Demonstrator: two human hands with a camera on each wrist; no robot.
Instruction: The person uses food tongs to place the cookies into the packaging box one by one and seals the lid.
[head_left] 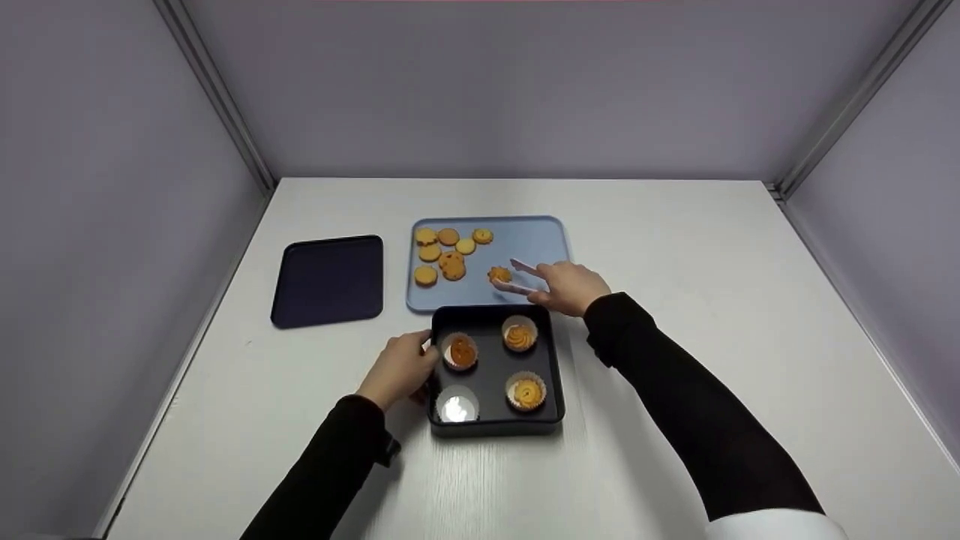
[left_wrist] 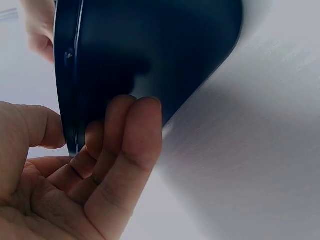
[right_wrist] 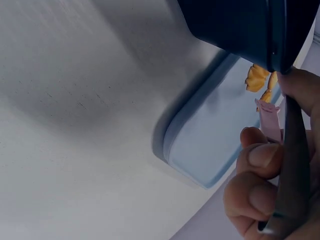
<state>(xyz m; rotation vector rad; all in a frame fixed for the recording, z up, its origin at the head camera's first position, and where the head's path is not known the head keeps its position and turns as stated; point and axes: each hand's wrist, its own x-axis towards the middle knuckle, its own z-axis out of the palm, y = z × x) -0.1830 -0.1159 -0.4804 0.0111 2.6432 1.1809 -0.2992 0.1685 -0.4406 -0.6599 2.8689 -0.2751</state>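
My left hand (head_left: pixel 401 367) grips the left side of a black square baking pan (head_left: pixel 491 375), its thumb at the rim and fingers against the outside (left_wrist: pixel 142 132). Inside the pan stand paper cups; three hold a cookie each, such as the swirled one (head_left: pixel 519 337), and the front-left cup (head_left: pixel 457 406) holds none. In my right hand (head_left: pixel 571 289) is a pair of tongs (head_left: pixel 517 288) with pale pink tips (right_wrist: pixel 269 119). The tips stand apart on either side of a flower-shaped cookie (head_left: pixel 499 273) on the light blue tray (head_left: pixel 536 240), the nearer one overlapping its edge.
Several more cookies (head_left: pixel 451 264) lie on the left half of the blue tray, just behind the pan. A dark navy tray (head_left: pixel 330 281) lies to its left on the white table (head_left: pixel 675 240). Grey panels (head_left: pixel 487 90) enclose the table's back and sides.
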